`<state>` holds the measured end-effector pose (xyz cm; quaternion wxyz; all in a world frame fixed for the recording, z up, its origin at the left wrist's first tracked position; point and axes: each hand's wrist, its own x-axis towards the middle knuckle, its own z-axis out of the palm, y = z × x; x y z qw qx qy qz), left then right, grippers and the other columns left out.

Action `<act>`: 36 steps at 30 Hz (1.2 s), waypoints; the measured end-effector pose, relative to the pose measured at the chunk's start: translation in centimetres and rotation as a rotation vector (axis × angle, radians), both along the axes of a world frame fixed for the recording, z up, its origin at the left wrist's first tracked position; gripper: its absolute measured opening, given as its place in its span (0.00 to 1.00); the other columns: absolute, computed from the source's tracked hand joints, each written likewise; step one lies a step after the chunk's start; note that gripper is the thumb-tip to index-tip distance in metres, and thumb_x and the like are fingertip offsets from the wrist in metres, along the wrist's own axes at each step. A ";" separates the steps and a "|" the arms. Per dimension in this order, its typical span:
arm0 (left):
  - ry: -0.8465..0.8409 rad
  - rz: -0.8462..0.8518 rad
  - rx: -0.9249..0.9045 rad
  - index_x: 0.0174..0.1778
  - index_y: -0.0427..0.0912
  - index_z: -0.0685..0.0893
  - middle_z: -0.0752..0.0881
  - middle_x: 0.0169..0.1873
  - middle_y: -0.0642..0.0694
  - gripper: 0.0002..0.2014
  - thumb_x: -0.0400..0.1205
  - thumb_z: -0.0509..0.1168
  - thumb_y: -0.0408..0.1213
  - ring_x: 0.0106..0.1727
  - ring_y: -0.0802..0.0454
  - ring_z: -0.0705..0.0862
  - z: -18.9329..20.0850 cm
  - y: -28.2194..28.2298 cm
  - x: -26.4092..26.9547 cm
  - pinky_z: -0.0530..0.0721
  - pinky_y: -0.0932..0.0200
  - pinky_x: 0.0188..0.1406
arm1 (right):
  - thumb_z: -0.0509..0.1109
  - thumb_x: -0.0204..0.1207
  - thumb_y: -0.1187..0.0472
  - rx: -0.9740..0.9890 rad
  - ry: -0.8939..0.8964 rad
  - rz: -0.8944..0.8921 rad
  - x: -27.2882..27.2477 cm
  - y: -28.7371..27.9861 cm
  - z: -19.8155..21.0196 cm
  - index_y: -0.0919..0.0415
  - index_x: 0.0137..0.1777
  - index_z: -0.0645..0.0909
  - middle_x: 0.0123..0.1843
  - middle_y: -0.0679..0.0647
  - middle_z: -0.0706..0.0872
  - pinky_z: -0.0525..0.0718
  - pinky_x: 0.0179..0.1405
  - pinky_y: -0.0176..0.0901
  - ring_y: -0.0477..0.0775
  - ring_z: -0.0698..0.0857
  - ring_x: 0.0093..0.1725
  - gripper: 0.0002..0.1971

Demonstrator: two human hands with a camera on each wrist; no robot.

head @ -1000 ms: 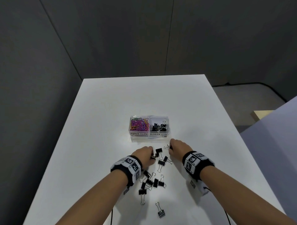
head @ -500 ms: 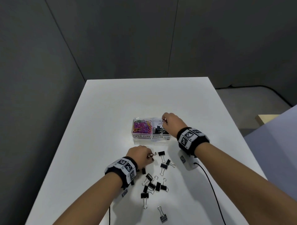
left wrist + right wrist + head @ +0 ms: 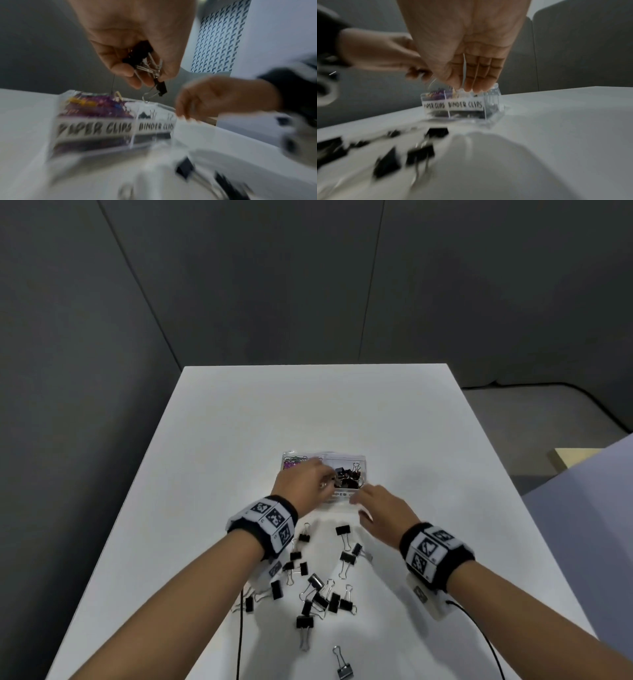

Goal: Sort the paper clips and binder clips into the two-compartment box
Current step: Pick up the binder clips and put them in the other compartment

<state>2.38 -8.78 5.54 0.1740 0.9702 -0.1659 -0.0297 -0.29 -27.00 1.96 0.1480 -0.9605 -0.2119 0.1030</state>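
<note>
The clear two-compartment box [image 3: 363, 461] [image 3: 96, 128] [image 3: 493, 102] stands mid-table, with coloured paper clips [image 3: 291, 463] on its left side and black binder clips [image 3: 347, 475] on its right. My left hand [image 3: 305, 484] [image 3: 137, 63] hovers over the box and grips a few black binder clips [image 3: 145, 65]; one clip [image 3: 160, 88] hangs below the fingers. My right hand [image 3: 380, 505] [image 3: 471, 75] is just in front of the box, fingers straight and holding nothing. Several loose binder clips [image 3: 322, 587] [image 3: 419, 152] lie on the table near me.
The white table [image 3: 205, 474] extends well beyond the box. Black cables [image 3: 479, 631] run from both wrist units toward the near edge. Grey partition walls stand behind and to the left; a lilac surface [image 3: 589, 508] lies right of the table.
My left hand rose from the loose pile and moved forward over the box with binder clips. My right hand pulled back from the binder-clip compartment toward me, now holding nothing.
</note>
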 end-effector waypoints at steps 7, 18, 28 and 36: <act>0.081 -0.188 0.330 0.63 0.42 0.82 0.79 0.61 0.40 0.16 0.84 0.56 0.40 0.59 0.40 0.81 0.1 -4.1 5.0 0.81 0.49 0.50 | 0.64 0.76 0.55 -0.175 0.163 0.260 -3.3 -0.4 -2.6 0.50 0.82 0.50 0.85 0.50 0.47 0.56 0.82 0.53 0.55 0.50 0.84 0.37; 0.043 -0.273 0.225 0.61 0.45 0.82 0.82 0.58 0.45 0.14 0.84 0.56 0.44 0.60 0.44 0.80 -0.5 -3.8 4.2 0.80 0.51 0.50 | 0.69 0.72 0.67 -0.138 0.024 0.304 -3.4 -0.6 -4.1 0.63 0.66 0.78 0.70 0.60 0.78 0.84 0.57 0.56 0.65 0.80 0.63 0.20; 0.258 -0.340 0.382 0.71 0.50 0.73 0.70 0.73 0.48 0.23 0.80 0.61 0.49 0.70 0.48 0.72 -4.7 2.2 -3.2 0.76 0.51 0.63 | 0.61 0.79 0.68 -0.174 0.028 0.172 -3.5 -0.5 -3.7 0.62 0.62 0.77 0.67 0.59 0.76 0.82 0.45 0.52 0.62 0.74 0.64 0.13; 0.313 -0.145 0.319 0.68 0.47 0.75 0.75 0.66 0.46 0.17 0.82 0.59 0.38 0.66 0.45 0.75 -5.6 3.3 -4.9 0.79 0.50 0.56 | 0.62 0.80 0.64 -0.185 0.126 0.040 -3.0 0.1 -3.2 0.60 0.60 0.76 0.65 0.57 0.75 0.82 0.51 0.50 0.60 0.77 0.60 0.11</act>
